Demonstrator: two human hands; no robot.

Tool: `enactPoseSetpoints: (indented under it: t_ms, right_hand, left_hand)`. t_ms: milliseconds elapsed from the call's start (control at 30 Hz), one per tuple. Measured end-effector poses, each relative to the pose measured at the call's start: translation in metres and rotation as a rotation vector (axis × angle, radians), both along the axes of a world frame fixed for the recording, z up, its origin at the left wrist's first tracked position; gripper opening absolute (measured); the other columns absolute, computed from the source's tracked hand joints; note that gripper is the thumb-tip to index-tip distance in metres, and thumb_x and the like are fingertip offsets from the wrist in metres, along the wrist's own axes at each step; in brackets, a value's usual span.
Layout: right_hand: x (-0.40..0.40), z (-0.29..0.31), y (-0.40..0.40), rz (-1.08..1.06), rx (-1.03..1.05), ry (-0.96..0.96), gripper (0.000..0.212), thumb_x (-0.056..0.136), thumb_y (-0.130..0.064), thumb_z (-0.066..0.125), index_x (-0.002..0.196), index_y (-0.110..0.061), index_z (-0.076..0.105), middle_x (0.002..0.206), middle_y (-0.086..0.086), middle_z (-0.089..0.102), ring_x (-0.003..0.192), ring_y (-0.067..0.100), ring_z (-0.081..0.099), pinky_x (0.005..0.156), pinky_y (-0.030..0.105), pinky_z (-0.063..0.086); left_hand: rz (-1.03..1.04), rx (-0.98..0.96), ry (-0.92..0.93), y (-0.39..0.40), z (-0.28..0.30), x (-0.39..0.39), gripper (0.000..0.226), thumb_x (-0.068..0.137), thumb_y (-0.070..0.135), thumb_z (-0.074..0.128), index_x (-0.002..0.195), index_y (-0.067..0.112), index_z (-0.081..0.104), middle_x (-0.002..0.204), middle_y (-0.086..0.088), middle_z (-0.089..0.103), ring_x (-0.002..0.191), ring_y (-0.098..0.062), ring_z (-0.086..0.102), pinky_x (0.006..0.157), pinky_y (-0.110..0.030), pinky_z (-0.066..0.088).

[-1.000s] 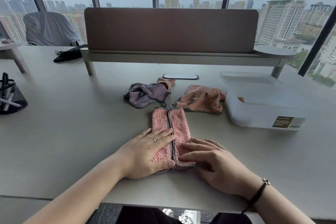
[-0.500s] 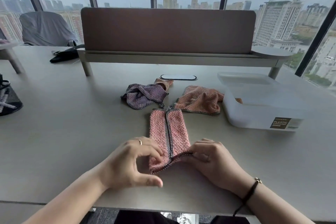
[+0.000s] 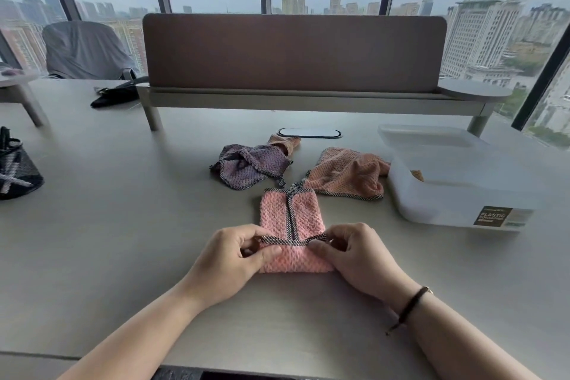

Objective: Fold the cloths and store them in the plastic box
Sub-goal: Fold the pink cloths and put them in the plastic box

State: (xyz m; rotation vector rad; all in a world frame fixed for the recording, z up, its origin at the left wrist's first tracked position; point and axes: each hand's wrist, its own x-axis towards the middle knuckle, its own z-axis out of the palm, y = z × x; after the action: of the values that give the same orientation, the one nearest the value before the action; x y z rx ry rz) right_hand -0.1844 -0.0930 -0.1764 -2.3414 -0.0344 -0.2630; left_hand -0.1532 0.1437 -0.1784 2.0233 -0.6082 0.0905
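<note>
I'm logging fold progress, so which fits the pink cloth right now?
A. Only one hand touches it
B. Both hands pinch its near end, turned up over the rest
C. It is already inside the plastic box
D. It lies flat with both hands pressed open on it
B: the left hand and right hand each pinch the checked hem of the pink cloth, whose near end is doubled over itself on the table.

Both forearms are bare, with no sleeve in view. A thin dark cord bracelet (image 3: 411, 307) circles the wrist just behind the right hand (image 3: 354, 259), with what may be a small bead on it. The left hand (image 3: 229, 259) shows nothing worn from this angle.
</note>
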Motion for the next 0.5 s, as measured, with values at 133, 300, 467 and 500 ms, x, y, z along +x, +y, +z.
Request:
enactPoseSetpoints:
  t_ms: [133, 300, 467, 500]
  right_hand:
    - [-0.0029, -0.0026, 0.0053, -0.077, -0.081, -0.042, 0.027, 0.077, -0.058, 0.069, 0.076, -0.032, 0.067, 0.057, -0.009, 0.060, 0.058, 0.005, 0.055, 0.060, 0.030, 0.048]
    - [-0.0058, -0.0037, 0.0086, -0.090, -0.109, -0.077, 0.027, 0.077, -0.056, 0.071, 0.081, -0.030, 0.067, 0.056, -0.012, 0.059, 0.061, 0.004, 0.056, 0.060, 0.029, 0.048]
    - [-0.0073, -0.0040, 0.0079, -0.088, -0.114, -0.114, 0.023, 0.077, -0.050, 0.073, 0.079, -0.029, 0.063, 0.054, -0.010, 0.056, 0.057, 0.005, 0.053, 0.058, 0.029, 0.047]
    - [-0.0076, -0.0040, 0.0079, -0.088, -0.116, -0.116, 0.023, 0.077, -0.049, 0.073, 0.081, -0.029, 0.061, 0.055, -0.010, 0.057, 0.057, 0.006, 0.054, 0.059, 0.030, 0.048]
  left_hand:
    - [0.066, 0.034, -0.021, -0.0005, -0.0032, -0.0015, 0.013, 0.081, 0.028, 0.079, 0.091, 0.028, 0.072, 0.048, 0.012, 0.053, 0.049, 0.000, 0.040, 0.053, -0.019, 0.037]
    - [0.088, 0.071, -0.065, 0.0005, -0.0062, -0.0021, 0.014, 0.078, 0.030, 0.081, 0.087, 0.029, 0.071, 0.051, 0.010, 0.049, 0.050, -0.002, 0.038, 0.055, -0.021, 0.039]
    - [0.075, 0.117, -0.136, -0.0019, -0.0052, -0.0006, 0.014, 0.081, 0.035, 0.077, 0.089, 0.030, 0.067, 0.054, 0.013, 0.048, 0.050, -0.003, 0.041, 0.055, -0.020, 0.038]
    - [0.078, 0.132, -0.149, -0.0015, -0.0056, -0.0002, 0.015, 0.081, 0.037, 0.077, 0.090, 0.031, 0.066, 0.056, 0.012, 0.048, 0.051, -0.004, 0.042, 0.055, -0.020, 0.038]
